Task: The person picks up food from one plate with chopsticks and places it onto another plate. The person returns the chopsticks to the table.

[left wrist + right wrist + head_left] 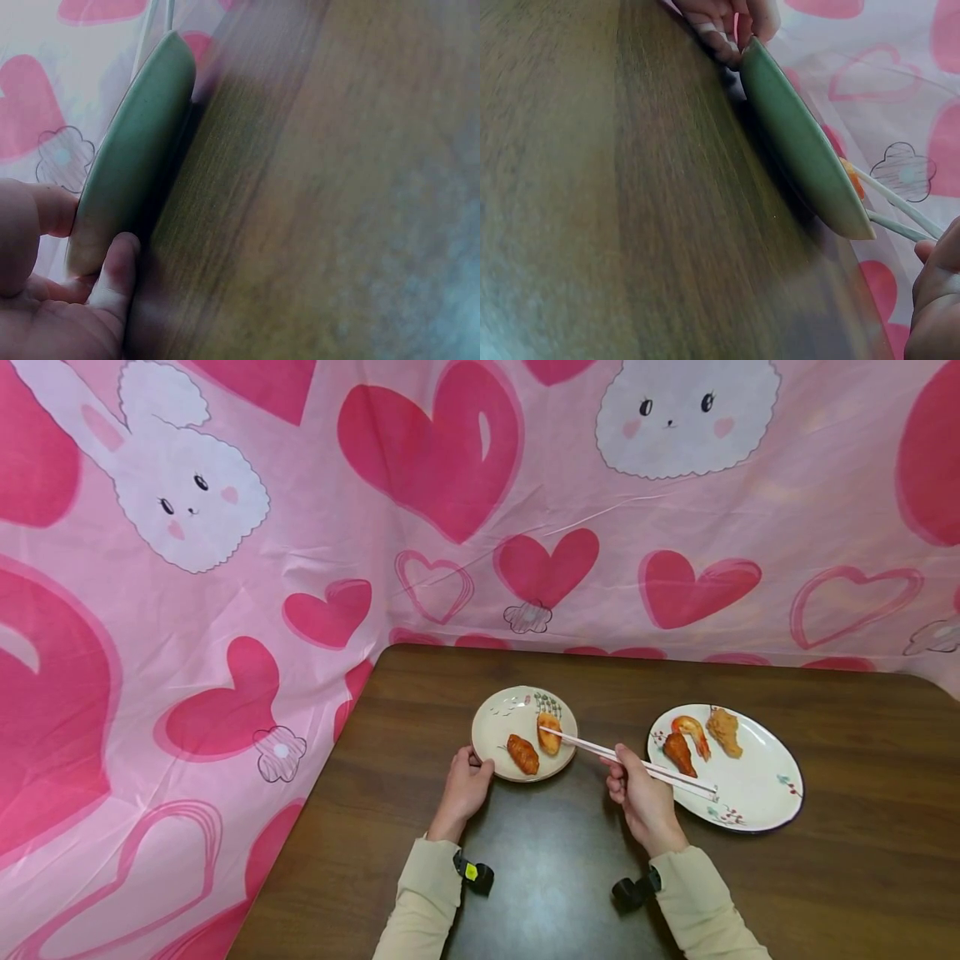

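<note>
In the head view, my left hand [467, 789] grips the near-left rim of a small round plate [492, 720]. Its thumb and fingers pinch the edge in the left wrist view. My right hand [647, 800] holds a pair of white chopsticks [690, 782], whose tips are at an oval golden food piece [550, 742] on that plate. Beside it lies a reddish-brown, ridged food piece [522, 754]. From the right wrist view, the green underside of the plate [802, 142] hides most of the food.
To the right, a larger oval white plate [761, 781] carries a shrimp [692, 734], a browned drumstick [678, 754] and a fried, crusted piece [724, 732]. The wooden table [862, 860] meets a pink heart-patterned cloth [450, 585] at the back and left.
</note>
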`<act>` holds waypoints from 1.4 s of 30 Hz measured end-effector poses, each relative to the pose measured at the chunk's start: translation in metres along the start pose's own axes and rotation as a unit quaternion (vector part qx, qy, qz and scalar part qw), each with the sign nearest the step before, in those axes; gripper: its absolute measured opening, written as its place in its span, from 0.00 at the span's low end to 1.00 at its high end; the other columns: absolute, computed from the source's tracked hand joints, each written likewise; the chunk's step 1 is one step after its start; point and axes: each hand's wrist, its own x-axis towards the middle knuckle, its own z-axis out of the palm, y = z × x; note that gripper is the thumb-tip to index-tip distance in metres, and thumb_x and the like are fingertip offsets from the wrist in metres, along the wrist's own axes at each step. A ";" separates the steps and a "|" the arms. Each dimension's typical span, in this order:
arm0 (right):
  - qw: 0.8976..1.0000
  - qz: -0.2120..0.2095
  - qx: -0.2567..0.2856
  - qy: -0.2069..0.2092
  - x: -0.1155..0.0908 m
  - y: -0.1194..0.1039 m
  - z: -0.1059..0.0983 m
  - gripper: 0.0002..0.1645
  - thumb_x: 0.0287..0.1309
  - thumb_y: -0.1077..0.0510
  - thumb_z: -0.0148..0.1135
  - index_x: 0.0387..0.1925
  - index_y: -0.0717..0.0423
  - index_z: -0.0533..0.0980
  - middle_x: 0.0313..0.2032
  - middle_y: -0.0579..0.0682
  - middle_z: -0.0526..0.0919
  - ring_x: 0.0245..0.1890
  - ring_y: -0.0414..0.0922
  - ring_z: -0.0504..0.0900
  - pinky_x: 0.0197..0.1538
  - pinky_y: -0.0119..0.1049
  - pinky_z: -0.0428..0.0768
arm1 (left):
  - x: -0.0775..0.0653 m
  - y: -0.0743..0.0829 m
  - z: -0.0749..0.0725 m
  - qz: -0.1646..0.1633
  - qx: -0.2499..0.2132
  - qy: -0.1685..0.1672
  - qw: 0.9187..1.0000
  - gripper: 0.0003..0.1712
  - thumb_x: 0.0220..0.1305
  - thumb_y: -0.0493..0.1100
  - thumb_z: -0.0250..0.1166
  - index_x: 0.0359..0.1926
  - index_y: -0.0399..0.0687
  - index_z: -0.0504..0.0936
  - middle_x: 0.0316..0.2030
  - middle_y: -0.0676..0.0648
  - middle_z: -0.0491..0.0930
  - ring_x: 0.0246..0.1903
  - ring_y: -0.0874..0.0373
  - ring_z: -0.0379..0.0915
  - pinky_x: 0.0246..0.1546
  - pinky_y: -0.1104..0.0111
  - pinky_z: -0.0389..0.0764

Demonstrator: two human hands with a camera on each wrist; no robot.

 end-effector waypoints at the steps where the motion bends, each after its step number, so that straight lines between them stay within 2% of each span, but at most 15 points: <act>1: 1.000 0.000 0.000 0.000 0.000 0.000 -0.001 0.23 0.71 0.47 0.47 0.24 0.50 0.81 0.17 0.40 0.70 0.17 0.34 0.68 0.19 0.23 0.66 | 0.000 0.000 0.000 0.001 0.001 -0.001 1.000 0.24 0.67 0.46 0.57 0.59 0.38 0.68 0.47 0.42 0.69 0.42 0.53 0.69 0.42 0.65 0.71; 17: 1.000 0.006 0.009 -0.003 -0.006 -0.003 -0.004 0.22 0.70 0.45 0.48 0.28 0.51 0.81 0.19 0.40 0.72 0.18 0.35 0.69 0.21 0.22 0.68 | 0.000 0.001 0.001 0.002 -0.003 -0.003 1.000 0.24 0.67 0.46 0.57 0.59 0.38 0.68 0.48 0.42 0.69 0.43 0.53 0.70 0.44 0.63 0.73; 27: 0.999 -0.003 0.037 -0.020 -0.018 -0.014 -0.004 0.24 0.71 0.47 0.46 0.24 0.50 0.81 0.18 0.40 0.69 0.16 0.34 0.66 0.19 0.22 0.64 | 0.002 0.000 0.000 0.005 -0.005 0.002 1.000 0.24 0.67 0.46 0.57 0.59 0.38 0.68 0.48 0.42 0.70 0.43 0.53 0.71 0.43 0.64 0.73; 33: 0.998 -0.018 0.050 -0.035 -0.025 -0.018 -0.013 0.25 0.71 0.46 0.46 0.24 0.48 0.82 0.18 0.39 0.68 0.16 0.33 0.65 0.18 0.21 0.63 | 0.002 -0.001 0.000 0.001 -0.004 0.003 1.000 0.24 0.67 0.46 0.57 0.59 0.38 0.68 0.48 0.42 0.70 0.43 0.53 0.71 0.44 0.64 0.73; 42: 0.996 -0.036 0.072 -0.036 -0.031 -0.022 -0.034 0.23 0.69 0.45 0.50 0.25 0.49 0.83 0.17 0.38 0.70 0.16 0.33 0.66 0.18 0.21 0.65 | 0.001 0.000 0.000 -0.007 0.000 0.000 1.000 0.24 0.67 0.46 0.57 0.60 0.39 0.68 0.48 0.42 0.70 0.43 0.53 0.70 0.44 0.63 0.73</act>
